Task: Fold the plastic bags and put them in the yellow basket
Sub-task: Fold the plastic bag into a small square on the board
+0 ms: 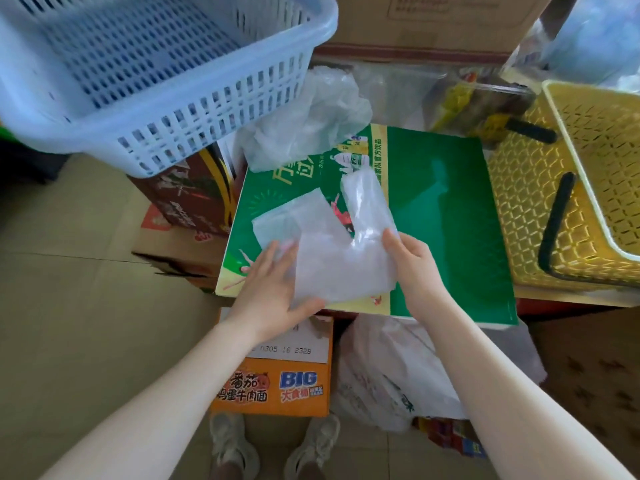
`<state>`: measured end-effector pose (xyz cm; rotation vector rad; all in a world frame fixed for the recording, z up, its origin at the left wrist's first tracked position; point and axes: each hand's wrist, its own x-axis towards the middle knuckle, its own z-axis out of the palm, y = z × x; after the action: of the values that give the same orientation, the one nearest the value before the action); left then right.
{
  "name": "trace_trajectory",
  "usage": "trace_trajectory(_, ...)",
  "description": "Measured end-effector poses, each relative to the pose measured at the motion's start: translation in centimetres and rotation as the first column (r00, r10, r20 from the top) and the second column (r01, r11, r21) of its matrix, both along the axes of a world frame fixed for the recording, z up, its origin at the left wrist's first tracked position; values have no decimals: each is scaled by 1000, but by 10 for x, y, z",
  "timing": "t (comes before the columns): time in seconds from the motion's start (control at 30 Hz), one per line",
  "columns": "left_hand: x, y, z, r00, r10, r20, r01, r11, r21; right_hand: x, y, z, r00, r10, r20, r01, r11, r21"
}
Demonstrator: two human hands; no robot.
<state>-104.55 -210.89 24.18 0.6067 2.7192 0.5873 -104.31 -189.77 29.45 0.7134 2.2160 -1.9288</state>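
Nearest the camera, two shoes (273, 448) stand on the tiled floor, with an orange carton (277, 386) and a loose white bag (391, 368) just beyond them, under the near edge of the work surface. That surface is a green box (446, 216) lying flat; its right half is bare, and its near edge overhangs the orange carton.

On the box's left half lies the translucent plastic bag (332, 247), flattened, its two handles pointing away toward the far edge. The left hand (273, 289) lies on the bag's near-left corner with fingers straight and spread, thumb along the bag's lower edge, pressing rather than gripping. The right hand (412, 261) meets the bag's right edge with fingers bent at it; it seems to pinch the edge, though the film hides the fingertips.

To the right, just beside the box's right edge, sits the yellow basket (595, 174), its black handle (557, 220) folded down on the side facing the box. Farther back, a crumpled clear bag (311, 119) rests on the box's far-left corner, and a blue basket (145, 71) stands tilted at far left.
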Motion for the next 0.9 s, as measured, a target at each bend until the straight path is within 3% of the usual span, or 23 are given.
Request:
trace_trajectory(0.1, -22, 16, 2, 989, -151, -14, 150, 988, -24, 0, 9, -1, 998, -64, -22, 65, 997, 46)
trace_trajectory(0.17, -36, 32, 3, 979, -204, 3, 201, 970, 140, -3, 17, -5, 996, -84, -10, 84, 973, 215)
trace_trajectory(0.27, -43, 50, 8, 968, -127, 215, -1, 858, 514, -5, 22, -14, 996, -84, 33, 60, 887, 457)
trace_trajectory(0.33, -38, 55, 11, 951, -67, 300, -135, 786, 603, -3, 19, -23, 992, -119, 51, 76, 851, 520)
trace_trajectory(0.5, -30, 43, 3, 963, 104, 247, -236, 767, 597, -8, 7, -36, 985, -130, 116, 36, 804, 594)
trace_trajectory(0.77, -20, 15, -5, 991, -111, -78, 132, 922, 365, -10, 3, -42, 985, -9, 173, -135, 587, 798)
trace_trajectory(0.9, -26, 22, 6, 996, -4, -84, 23, 974, 223, -16, -2, -40, 971, 38, 235, -229, 416, 880)
